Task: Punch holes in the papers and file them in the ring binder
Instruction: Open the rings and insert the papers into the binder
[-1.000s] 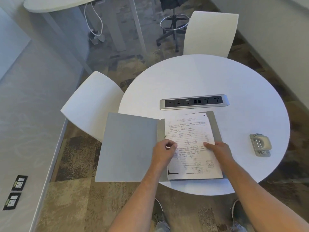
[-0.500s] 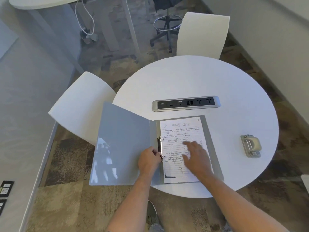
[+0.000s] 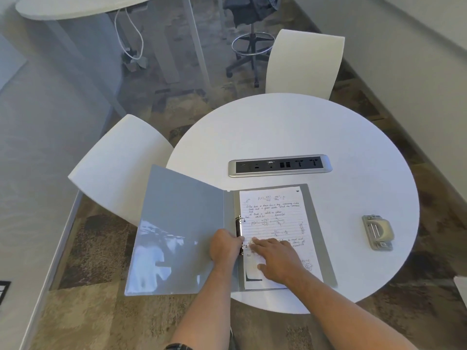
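Grey ring binder [image 3: 182,231] lay open, handwritten papers [image 3: 275,218] already on its rings; left hand [image 3: 225,246] gripped the mechanism, right hand [image 3: 275,258] pressed flat; closing remained.

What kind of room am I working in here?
Probably an office meeting room. The round white table has a built-in power and data socket strip, white chairs stand around it, and a swivel stool stands on the carpet beyond. A ring binder lies open on the table.
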